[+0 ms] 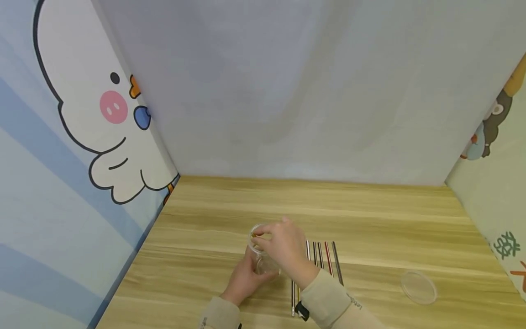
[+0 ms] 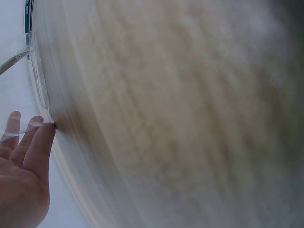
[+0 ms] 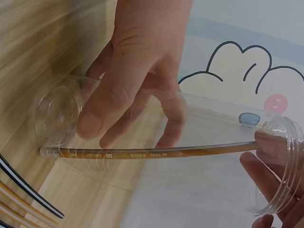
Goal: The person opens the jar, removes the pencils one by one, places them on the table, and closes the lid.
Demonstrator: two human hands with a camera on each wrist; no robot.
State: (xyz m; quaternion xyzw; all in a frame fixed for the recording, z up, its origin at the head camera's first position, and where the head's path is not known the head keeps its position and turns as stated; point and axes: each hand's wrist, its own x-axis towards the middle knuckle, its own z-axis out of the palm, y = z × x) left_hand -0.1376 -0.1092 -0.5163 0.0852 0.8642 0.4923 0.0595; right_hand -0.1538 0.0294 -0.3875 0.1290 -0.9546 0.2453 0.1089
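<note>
A clear plastic jar [image 1: 266,265] stands on the wooden table, gripped around its side by my left hand [image 1: 245,279]. My right hand [image 1: 286,246] is over the jar's mouth, thumb and fingers pinching the upper end of a gold-brown pencil [image 3: 190,152]. Most of this pencil is inside the jar, as the right wrist view shows through the clear wall; its other end is near the jar's bottom. Part of the left hand [image 2: 23,175] shows against the jar in the left wrist view.
Several pencils lie side by side right of the jar, among them a red pencil [image 1: 328,257] and a dark grey pencil [image 1: 337,262]; my right forearm covers some. A round clear lid [image 1: 419,287] lies farther right. A pale wall [image 1: 312,114] borders the table's back.
</note>
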